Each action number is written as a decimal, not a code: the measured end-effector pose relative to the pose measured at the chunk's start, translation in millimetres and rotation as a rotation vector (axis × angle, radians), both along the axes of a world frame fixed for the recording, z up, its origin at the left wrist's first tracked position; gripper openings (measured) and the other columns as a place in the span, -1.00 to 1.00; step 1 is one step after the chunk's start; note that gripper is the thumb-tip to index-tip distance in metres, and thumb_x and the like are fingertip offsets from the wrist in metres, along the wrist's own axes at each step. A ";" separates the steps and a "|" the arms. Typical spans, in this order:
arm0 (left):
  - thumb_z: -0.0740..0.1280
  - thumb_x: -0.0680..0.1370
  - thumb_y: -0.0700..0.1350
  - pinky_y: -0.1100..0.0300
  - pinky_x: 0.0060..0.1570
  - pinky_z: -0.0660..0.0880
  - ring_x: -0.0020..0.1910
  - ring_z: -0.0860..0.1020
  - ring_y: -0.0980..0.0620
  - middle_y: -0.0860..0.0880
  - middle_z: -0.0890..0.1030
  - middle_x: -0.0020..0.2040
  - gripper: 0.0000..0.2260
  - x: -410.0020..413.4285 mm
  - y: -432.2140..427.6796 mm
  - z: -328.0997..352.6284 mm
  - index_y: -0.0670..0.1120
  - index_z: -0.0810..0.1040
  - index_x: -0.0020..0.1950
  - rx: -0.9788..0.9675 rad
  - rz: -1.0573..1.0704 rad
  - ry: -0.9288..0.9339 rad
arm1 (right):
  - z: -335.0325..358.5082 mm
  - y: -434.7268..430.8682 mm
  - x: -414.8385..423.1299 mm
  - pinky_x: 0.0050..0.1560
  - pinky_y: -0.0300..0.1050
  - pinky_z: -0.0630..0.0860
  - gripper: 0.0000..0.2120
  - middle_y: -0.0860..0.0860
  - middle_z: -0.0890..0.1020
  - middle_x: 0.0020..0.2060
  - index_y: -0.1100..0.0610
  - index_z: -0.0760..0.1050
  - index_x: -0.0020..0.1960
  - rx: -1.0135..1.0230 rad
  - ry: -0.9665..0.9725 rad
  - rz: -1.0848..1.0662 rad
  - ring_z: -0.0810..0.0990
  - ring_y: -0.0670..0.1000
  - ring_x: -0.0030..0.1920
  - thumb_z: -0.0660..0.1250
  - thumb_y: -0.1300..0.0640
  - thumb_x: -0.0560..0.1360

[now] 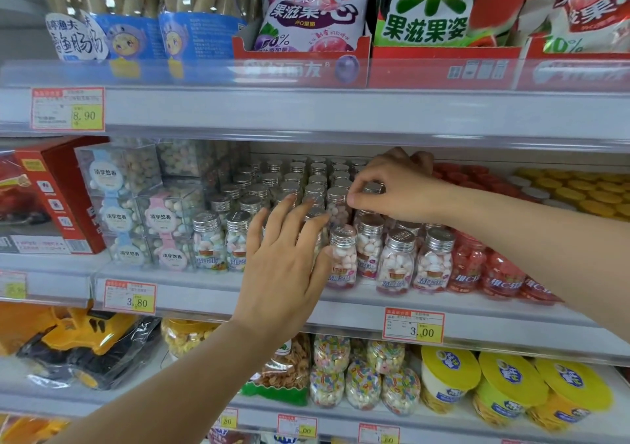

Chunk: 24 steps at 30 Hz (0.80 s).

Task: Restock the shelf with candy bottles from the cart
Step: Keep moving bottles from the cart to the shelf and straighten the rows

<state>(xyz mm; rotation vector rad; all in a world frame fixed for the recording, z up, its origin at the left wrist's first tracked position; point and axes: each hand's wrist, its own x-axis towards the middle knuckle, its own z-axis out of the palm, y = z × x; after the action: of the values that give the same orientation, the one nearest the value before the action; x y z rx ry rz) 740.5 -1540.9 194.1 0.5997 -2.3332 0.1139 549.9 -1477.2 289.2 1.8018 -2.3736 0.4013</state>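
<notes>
Pressing candy bottles, left hand (right hand pinching)

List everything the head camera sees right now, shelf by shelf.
fish sausage packs: at least two, blue labels, top shelf left
fruit gummy bags: three display boxes, purple, green, red, top shelf right
red box: one, middle shelf far left
clear candy cubes: several, blue and pink labels, middle shelf left
candy bottles: many, silver caps, middle shelf centre
red bottles: several, right of those
yellow-lidded containers: many, middle shelf far right
toy truck: one, yellow, bagged, lower shelf left
yellow-lidded tubs: three, lower shelf right
left hand: fingers laid on front candy bottles
right hand: pinches one bottle's cap, further back
</notes>
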 end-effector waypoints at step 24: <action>0.00 0.64 0.05 -0.05 0.44 0.03 0.48 0.22 -0.09 -0.05 0.42 0.40 -0.63 2.5 6.2 1.6 0.05 0.41 0.38 0.008 -0.004 -0.022 | 1.6 2.1 11.1 0.17 0.02 0.07 -0.73 -0.22 0.44 0.14 -0.18 0.60 0.06 0.013 0.180 0.147 0.23 -0.07 0.31 0.44 -0.18 0.39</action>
<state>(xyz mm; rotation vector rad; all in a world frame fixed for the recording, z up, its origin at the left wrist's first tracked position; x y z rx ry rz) 743.0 -1534.7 195.7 0.6007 -2.3571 0.1102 561.0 -1475.1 290.8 1.9363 -2.1377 0.2292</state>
